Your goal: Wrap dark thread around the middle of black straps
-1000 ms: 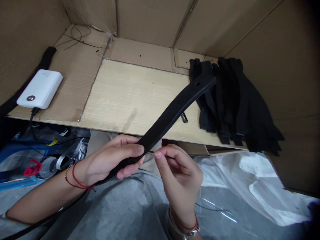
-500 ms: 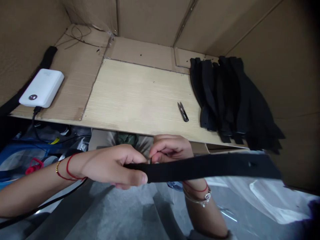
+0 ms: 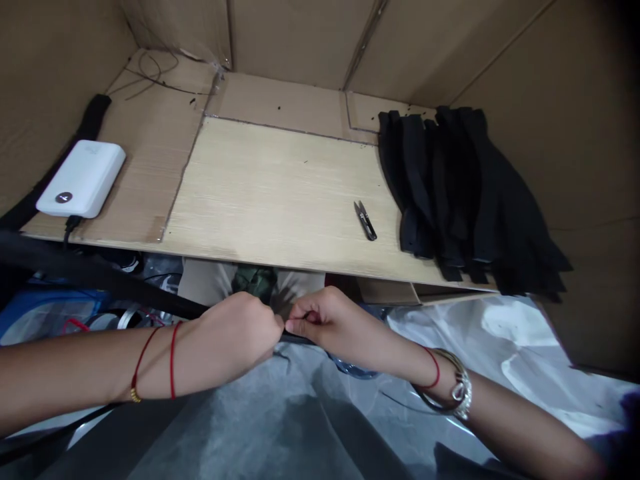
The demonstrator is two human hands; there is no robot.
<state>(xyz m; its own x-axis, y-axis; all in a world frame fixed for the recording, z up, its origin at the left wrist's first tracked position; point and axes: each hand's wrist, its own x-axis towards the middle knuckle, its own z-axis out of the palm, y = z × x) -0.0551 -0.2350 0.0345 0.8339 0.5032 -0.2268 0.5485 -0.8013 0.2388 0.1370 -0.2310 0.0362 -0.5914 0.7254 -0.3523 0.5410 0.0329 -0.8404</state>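
Note:
My left hand [image 3: 239,337] is curled into a fist around a long black strap [image 3: 95,273], which runs from my fingers out to the left edge of the view. My right hand [image 3: 327,319] pinches the strap's near end, thumb against forefinger, touching my left hand. Both hands hover below the front edge of the light wooden board [image 3: 270,193]. Red cords circle both wrists; the right wrist also has metal bangles.
Small black thread snips [image 3: 365,221] lie on the board. A pile of black straps [image 3: 465,200] sits at the right. A white power bank [image 3: 83,178] with a cable rests at the left. Cardboard walls surround the board. Clear plastic sheeting [image 3: 515,353] lies at lower right.
The strap pointed up-right over the board, then swung level to the right, and now trails to the left. My hands have come together at its near end.

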